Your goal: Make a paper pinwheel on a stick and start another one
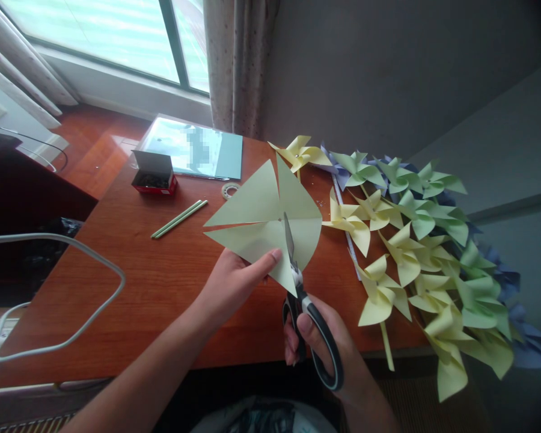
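Observation:
A pale green paper square [247,201] is held up above the table, with slits running from its corners toward a small hole near the middle. My left hand [238,276] pinches its lower edge, thumb on top and fingers beneath. Scissors [327,352] with black and white handles are in my right hand [329,328], fingers through the loops. Their blades lie along the paper's lower right corner, pointing up toward the centre. The lower blade is partly hidden by the paper.
Many yellow, green and purple paper pinwheels [379,285] cover the table's right side. Left of the paper are green sticks [179,219], a tape roll [229,190], an open red box [154,180] of small dark items and a sheet pack [229,156]. A white cable [121,279] loops at left.

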`<state>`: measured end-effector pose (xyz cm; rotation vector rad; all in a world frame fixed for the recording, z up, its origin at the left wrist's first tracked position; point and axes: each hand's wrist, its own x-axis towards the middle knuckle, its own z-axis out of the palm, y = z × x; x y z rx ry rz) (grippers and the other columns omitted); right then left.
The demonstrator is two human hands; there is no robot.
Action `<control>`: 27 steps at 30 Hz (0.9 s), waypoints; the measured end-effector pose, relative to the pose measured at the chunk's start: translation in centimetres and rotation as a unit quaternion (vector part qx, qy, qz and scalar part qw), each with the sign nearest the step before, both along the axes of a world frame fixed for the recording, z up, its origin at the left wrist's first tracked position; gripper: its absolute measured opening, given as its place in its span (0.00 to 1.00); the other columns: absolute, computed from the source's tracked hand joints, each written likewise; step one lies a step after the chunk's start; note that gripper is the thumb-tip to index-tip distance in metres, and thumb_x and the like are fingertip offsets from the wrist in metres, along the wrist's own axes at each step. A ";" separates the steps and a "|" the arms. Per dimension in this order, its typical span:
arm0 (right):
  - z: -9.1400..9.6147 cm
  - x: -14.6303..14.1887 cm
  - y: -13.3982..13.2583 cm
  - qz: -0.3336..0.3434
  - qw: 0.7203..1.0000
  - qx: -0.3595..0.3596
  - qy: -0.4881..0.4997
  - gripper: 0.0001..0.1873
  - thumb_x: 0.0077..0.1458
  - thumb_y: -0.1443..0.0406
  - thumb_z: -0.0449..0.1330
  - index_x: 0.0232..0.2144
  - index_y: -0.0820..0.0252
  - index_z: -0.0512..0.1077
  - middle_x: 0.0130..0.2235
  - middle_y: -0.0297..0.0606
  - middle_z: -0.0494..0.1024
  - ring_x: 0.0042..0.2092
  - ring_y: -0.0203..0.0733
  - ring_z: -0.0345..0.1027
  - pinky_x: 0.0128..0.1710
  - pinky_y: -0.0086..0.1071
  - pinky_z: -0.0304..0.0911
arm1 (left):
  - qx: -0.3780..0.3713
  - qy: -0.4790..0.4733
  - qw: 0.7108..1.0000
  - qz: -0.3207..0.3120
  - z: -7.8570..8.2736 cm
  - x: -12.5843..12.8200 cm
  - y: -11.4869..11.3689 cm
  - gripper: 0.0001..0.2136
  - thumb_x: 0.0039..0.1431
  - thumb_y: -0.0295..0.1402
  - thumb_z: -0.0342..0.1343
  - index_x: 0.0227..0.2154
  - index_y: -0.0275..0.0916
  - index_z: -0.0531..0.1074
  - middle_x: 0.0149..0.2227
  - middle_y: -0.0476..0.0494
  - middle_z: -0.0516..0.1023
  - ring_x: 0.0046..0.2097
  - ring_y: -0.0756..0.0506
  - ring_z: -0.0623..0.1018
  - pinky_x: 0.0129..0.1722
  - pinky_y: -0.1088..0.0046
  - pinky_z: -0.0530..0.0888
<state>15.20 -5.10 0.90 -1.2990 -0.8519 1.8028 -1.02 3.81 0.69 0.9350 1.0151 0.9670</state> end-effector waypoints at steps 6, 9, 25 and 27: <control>-0.1 -0.1 -0.1 -0.008 1.000 -0.002 0.002 0.26 0.56 0.44 0.64 0.33 0.60 0.66 0.23 0.30 0.70 0.23 0.34 0.68 0.25 0.27 0.61 | -0.001 0.013 1.000 -0.007 0.1 0.0 0.0 0.13 0.57 0.40 0.64 0.28 0.35 0.75 0.27 0.46 0.79 0.29 0.48 0.73 0.28 0.75 0.69; -0.3 -0.1 -0.2 -0.009 1.000 -0.004 0.001 0.26 0.56 0.44 0.65 0.33 0.60 0.65 0.23 0.30 0.70 0.23 0.33 0.68 0.24 0.25 0.61 | 0.001 0.012 1.000 -0.005 0.0 0.0 0.0 0.13 0.57 0.40 0.64 0.27 0.35 0.74 0.27 0.47 0.78 0.28 0.49 0.73 0.27 0.75 0.69; -1.0 0.0 -0.3 -0.006 1.000 0.010 -0.006 0.25 0.57 0.45 0.65 0.33 0.60 0.65 0.22 0.28 0.70 0.22 0.32 0.68 0.23 0.24 0.62 | 0.004 0.011 1.000 0.006 0.0 0.0 0.0 0.13 0.57 0.39 0.64 0.26 0.35 0.74 0.26 0.48 0.76 0.28 0.50 0.72 0.27 0.76 0.69; -1.1 0.0 -0.3 -0.004 1.000 0.011 -0.010 0.25 0.57 0.45 0.65 0.33 0.60 0.65 0.22 0.28 0.70 0.22 0.32 0.68 0.23 0.24 0.62 | 0.003 0.014 1.000 0.003 -0.1 0.0 0.0 0.13 0.57 0.40 0.64 0.26 0.35 0.74 0.26 0.48 0.77 0.28 0.49 0.72 0.27 0.75 0.69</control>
